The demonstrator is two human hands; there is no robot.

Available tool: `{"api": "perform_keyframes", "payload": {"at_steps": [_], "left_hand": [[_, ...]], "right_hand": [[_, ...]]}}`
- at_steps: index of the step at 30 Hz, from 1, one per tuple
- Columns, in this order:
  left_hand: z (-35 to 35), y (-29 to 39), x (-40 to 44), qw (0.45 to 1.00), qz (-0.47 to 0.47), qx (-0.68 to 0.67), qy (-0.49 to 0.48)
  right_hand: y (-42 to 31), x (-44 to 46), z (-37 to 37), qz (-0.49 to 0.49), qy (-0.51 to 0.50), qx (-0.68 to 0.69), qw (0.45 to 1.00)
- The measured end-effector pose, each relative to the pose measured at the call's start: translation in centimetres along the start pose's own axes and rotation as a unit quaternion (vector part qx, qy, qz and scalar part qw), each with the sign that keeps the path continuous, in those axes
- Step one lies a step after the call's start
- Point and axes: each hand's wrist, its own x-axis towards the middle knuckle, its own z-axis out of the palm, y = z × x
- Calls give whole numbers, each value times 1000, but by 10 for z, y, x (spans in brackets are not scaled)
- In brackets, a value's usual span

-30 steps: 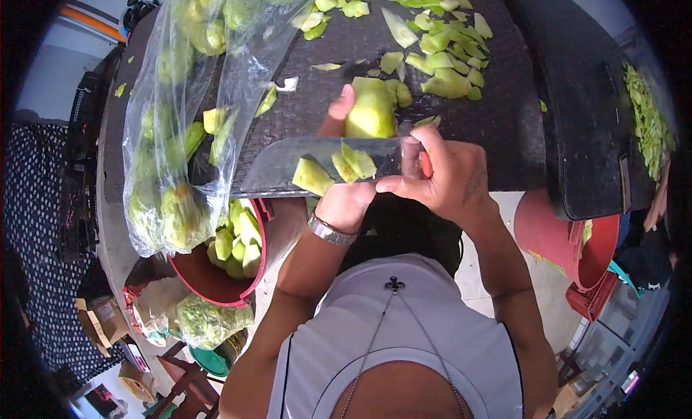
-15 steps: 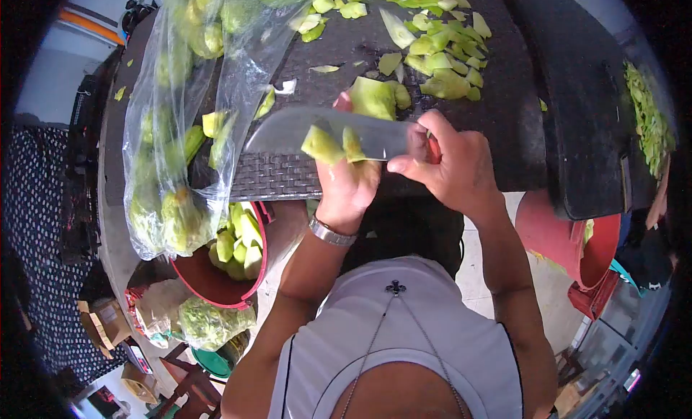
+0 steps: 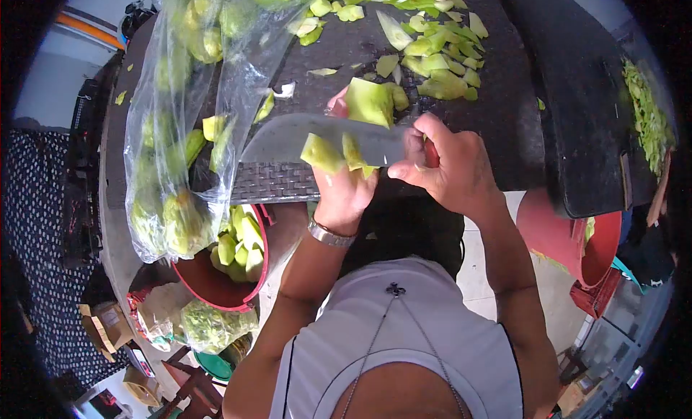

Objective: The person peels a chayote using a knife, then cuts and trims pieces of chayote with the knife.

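My right hand (image 3: 453, 159) is wrapped around the red handle of a broad-bladed kitchen knife (image 3: 277, 140). Its wide blade lies across in front of my left hand (image 3: 340, 195), hiding most of those fingers. Beyond the blade, a chunk of pale green vegetable (image 3: 370, 102) is gripped in my left hand, with a fingertip showing at its left side. Two cut bits, a larger green piece (image 3: 321, 152) and a thin slice (image 3: 352, 152), rest against the near face of the blade. Both hands are above the front edge of the dark woven table (image 3: 281, 181).
Clear plastic bags (image 3: 238, 95) of whole green vegetables cover the table's left side. Peelings (image 3: 443, 66) lie piled at the back. Below left, a red bucket (image 3: 263, 264) holds cut pieces; another red bucket (image 3: 537, 232) stands right, under a black chair-like panel (image 3: 577, 116).
The knife blade has shifted slightly left and tilted, still across my left hand. The vegetable chunk has turned a little, and my left hand has moved slightly down and left.
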Motion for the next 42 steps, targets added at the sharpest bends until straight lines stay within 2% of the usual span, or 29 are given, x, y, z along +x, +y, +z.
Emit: {"api": "perform_keyframes", "payload": {"at_steps": [2,3,4,5,8,9,12,16,18,20,21,24,25,31,34,37,40,42], "left_hand": [[5,7,3,987,-65,-145,15],[3,8,5,966,-109,-233,16],[-2,14,12,920,-173,-351,-13],[-2,21,18,933,-226,-279,8],[-8,23,21,903,-252,-349,7],[2,29,24,897,-263,-345,84],[-6,17,31,901,-257,-344,65],[2,7,41,935,-253,-198,150],[5,11,37,929,-258,-228,136],[7,11,28,922,-261,-247,143],[4,20,31,915,-326,-218,93],[1,15,30,916,-315,-249,5],[9,17,28,924,-293,-243,38],[5,19,24,901,-320,-291,31],[4,18,23,901,-308,-305,-6],[7,20,23,931,-275,-239,28],[8,19,20,940,-233,-249,0],[8,15,24,944,-225,-225,82]], "right_hand": [[3,5,-1,-28,9,-23,999],[9,10,-3,8,13,-45,999],[20,16,-6,44,16,-67,997],[30,22,-9,77,20,-89,993],[60,30,-23,170,64,-80,980],[58,34,-31,228,19,-68,971],[53,30,-27,220,59,-77,971],[14,16,-21,195,19,-9,981],[-5,5,-12,154,-12,4,988],[-9,-6,5,6,26,-13,1000],[-6,-8,12,-53,54,-67,995],[-4,-7,17,-73,53,-93,992],[-5,-6,16,-77,56,-101,990],[-8,-5,16,-101,68,-106,987],[-9,-4,14,-96,63,-103,988],[-8,-2,14,-93,48,-105,989],[-7,0,13,-88,35,-78,992],[2,3,10,-69,11,-62,996]]}}
